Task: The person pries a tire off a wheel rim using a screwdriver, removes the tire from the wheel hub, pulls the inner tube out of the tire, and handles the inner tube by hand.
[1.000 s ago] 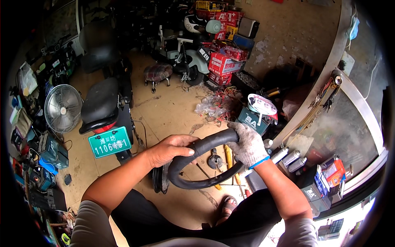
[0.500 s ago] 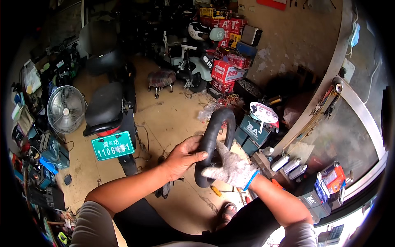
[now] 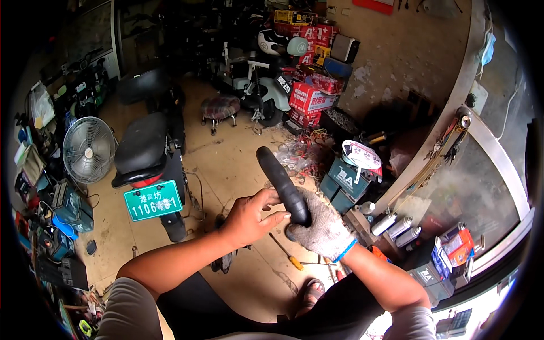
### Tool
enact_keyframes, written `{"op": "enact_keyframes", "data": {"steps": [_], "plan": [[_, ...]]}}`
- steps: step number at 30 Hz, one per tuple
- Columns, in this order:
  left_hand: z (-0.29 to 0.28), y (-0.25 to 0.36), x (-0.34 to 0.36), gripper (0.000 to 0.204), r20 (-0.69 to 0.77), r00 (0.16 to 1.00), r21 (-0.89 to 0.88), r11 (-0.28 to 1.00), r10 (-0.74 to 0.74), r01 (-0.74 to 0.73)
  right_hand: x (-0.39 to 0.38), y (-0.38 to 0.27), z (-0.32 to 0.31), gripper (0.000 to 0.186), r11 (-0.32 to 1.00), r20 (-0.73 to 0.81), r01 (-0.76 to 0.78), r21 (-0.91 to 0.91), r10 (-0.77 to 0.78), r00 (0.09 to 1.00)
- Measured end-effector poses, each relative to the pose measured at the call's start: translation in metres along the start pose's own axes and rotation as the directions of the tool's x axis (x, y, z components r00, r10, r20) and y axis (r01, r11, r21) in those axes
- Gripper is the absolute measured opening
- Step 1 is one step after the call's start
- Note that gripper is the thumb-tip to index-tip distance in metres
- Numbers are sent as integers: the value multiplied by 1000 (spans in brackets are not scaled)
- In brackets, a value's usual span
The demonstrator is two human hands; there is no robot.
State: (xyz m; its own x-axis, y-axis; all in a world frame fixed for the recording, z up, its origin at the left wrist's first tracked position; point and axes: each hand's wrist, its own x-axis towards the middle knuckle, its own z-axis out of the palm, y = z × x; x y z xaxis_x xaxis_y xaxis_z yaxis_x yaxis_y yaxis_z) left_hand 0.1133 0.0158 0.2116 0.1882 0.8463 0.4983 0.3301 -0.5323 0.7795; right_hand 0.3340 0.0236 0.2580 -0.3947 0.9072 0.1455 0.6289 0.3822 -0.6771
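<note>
A thick black rubber inner tube (image 3: pixel 281 180), seen nearly edge-on, is held up in front of me, tilted with its upper end to the left. My right hand (image 3: pixel 324 226), in a whitish knit glove with a blue cuff, grips its lower end. My left hand (image 3: pixel 249 218) is bare and sits beside the tube, thumb and forefinger apart, their tips close against its left side; whether they touch it I cannot tell. On the floor below lies a screwdriver (image 3: pixel 296 262) with a yellow handle.
To the left stand a scooter with a black seat (image 3: pixel 141 144) and a metal fan (image 3: pixel 89 152). A low stool (image 3: pixel 220 107) and a white scooter (image 3: pixel 272 93) are farther back. Batteries (image 3: pixel 343 181) and spray cans (image 3: pixel 400 228) line the right, by a framed glass door (image 3: pixel 476 192).
The inner tube has turned from showing its open loop to nearly edge-on, its upper end swinging left. My left hand has loosened from it; my right hand has closed around its lower end.
</note>
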Motion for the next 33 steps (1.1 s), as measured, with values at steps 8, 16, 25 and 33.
{"op": "enact_keyframes", "data": {"steps": [8, 16, 25, 33], "plan": [[-5, 8, 2, 42, -75, 987, 364, 925, 145, -109, -2, -16, 1, 65, 1000, -38, -25, -6, 24, 999], [-8, 19, 6, 38, 45, 998, 461, 885, 51, -66, -2, -16, 1, 51, 998, 90, -48, -30, 50, 995], [4, 24, 5, 22, -25, 990, 585, 806, 138, -97, -1, -31, -2, 42, 986, 145, 19, -167, 6, 989], [-2, 12, 10, 15, 6, 992, 275, 953, 127, -124, 6, -13, -6, 50, 999, 154, -38, -38, 44, 987]]}}
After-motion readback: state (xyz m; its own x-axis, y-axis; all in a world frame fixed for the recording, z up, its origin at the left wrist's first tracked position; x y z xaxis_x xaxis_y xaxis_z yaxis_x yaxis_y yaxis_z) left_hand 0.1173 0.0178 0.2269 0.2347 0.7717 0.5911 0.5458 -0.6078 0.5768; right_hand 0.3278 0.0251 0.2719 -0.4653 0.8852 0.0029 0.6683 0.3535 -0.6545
